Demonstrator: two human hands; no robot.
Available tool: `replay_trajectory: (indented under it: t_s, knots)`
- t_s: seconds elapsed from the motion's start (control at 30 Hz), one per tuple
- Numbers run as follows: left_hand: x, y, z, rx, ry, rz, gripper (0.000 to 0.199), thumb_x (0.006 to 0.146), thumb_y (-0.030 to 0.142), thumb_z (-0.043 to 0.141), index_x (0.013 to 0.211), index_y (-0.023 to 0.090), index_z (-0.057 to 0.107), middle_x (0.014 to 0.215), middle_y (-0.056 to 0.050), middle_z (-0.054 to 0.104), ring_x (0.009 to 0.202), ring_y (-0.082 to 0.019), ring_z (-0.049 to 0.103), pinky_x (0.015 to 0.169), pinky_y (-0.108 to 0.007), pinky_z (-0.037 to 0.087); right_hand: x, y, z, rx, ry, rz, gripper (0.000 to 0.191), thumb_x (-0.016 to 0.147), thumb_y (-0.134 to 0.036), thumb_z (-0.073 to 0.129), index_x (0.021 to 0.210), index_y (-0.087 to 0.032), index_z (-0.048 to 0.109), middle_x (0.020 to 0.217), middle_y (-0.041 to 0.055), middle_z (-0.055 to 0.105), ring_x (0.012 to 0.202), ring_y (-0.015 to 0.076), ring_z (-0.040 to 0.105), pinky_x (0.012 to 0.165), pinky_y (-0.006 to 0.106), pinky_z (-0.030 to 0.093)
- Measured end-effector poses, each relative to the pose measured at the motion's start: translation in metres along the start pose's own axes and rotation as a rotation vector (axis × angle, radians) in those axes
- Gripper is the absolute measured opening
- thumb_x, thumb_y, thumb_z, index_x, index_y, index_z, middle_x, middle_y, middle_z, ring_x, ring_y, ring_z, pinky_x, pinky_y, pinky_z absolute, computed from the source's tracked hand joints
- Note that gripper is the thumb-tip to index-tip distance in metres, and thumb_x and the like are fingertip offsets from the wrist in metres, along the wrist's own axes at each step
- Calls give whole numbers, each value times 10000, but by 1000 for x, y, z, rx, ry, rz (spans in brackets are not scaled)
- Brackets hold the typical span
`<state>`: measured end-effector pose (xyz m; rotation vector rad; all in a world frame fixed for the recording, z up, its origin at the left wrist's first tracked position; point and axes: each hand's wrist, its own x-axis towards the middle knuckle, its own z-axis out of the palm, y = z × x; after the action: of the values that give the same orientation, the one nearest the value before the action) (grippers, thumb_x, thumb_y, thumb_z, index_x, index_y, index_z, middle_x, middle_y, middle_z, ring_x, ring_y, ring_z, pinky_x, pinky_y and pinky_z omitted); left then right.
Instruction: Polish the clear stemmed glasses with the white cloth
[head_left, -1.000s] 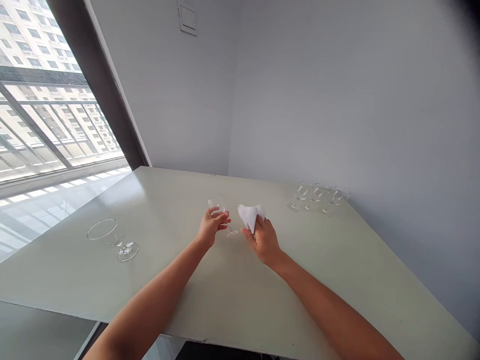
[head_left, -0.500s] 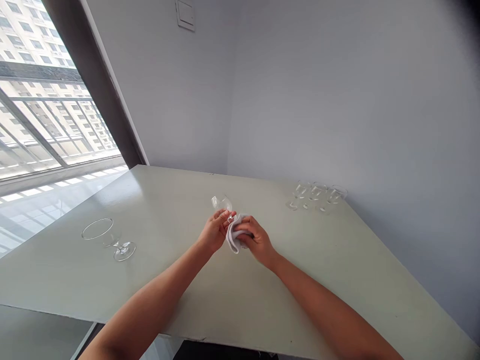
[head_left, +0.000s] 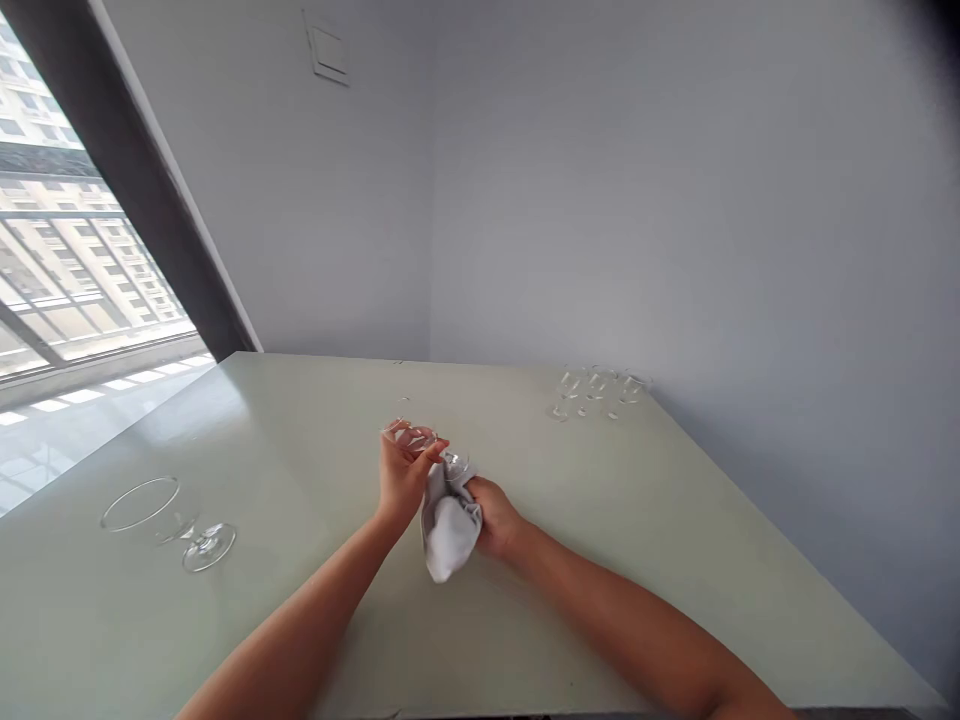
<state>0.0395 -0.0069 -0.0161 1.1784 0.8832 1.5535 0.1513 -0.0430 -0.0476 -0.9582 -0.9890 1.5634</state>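
Note:
My left hand is closed around the bowl of a clear stemmed glass, which lies tilted above the middle of the table. The foot of that stemmed glass points right, toward the cloth. A pale grey-white cloth hangs from my right hand, whose fingers are partly hidden behind it. The cloth meets the glass near its foot. Off to the left, another stemmed glass stands upright on the table, its wide rim facing up.
Several stemmed glasses stand grouped at the table's far right corner, close to the wall. The pale table spans the view. A dark-framed window is at the left, and a switch sits on the wall.
My view has shifted right. The left hand has turned so its fingers wrap the bowl from beneath. The cloth has moved onto the glass's foot end and now hangs lower.

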Motion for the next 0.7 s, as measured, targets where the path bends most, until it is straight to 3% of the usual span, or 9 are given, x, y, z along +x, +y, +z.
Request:
replay_trajectory:
  t_s: [0.07,0.13,0.2,0.27,0.37,0.43,0.53,0.6,0.7]
  knots:
    - [4,1,-3,31,39,14,501,646,281,687,973,237,310,818,28,539,711,-133,612,600,-256,484,-5,-1,-12,-240,-98,73,292,812,-378,459,752,-151,632,564,25,586,554,162,558,566,294,446]
    - [6,3,-6,76,86,20,508,638,285,690,980,239,317,827,24,548,711,-127,604,624,-266,479,-10,-12,-27,-623,-111,4,272,819,-374,460,775,-180,645,653,26,600,580,155,555,580,289,427]
    - [7,4,-7,210,133,35,473,626,291,697,949,233,355,869,10,564,742,-126,592,671,-280,465,-12,-30,-39,-975,39,-211,201,809,-311,482,819,-207,653,814,38,602,671,154,562,637,288,412]
    - [3,4,-5,394,155,61,416,618,305,701,886,224,392,936,-6,570,773,-128,571,709,-294,445,-11,-48,-42,-1155,183,-381,195,808,-261,479,907,-227,644,909,38,580,714,140,552,669,278,400]
    - [-5,2,2,512,98,70,386,638,327,684,869,228,392,982,-8,567,766,-126,553,714,-301,434,-4,-61,-30,-1199,122,-438,202,788,-288,525,957,-246,627,810,7,584,657,122,531,625,249,388]
    - [-11,1,7,494,48,68,385,664,329,663,908,233,380,969,-10,574,776,-128,557,725,-302,435,2,-58,-18,-1211,46,-441,160,778,-298,538,896,-251,635,737,-8,593,642,125,530,592,235,370]
    - [-14,-2,12,501,1,108,419,674,324,654,987,235,391,1014,-38,570,858,-155,557,738,-309,440,13,-47,-12,-1230,43,-446,169,805,-258,471,849,-252,634,772,-5,636,690,139,559,605,233,358]
    - [-14,-6,13,530,-37,167,529,669,322,657,1107,248,369,1125,-66,529,920,-171,540,737,-313,444,23,-45,-23,-1237,98,-408,182,805,-268,465,866,-256,636,785,-4,654,719,148,572,629,233,360]
    - [-13,-19,10,612,-105,197,615,705,311,615,1232,265,302,1209,-80,478,950,-171,517,753,-328,442,45,-52,-59,-1243,336,-257,200,794,-327,480,876,-235,636,730,6,651,713,157,573,639,234,361]
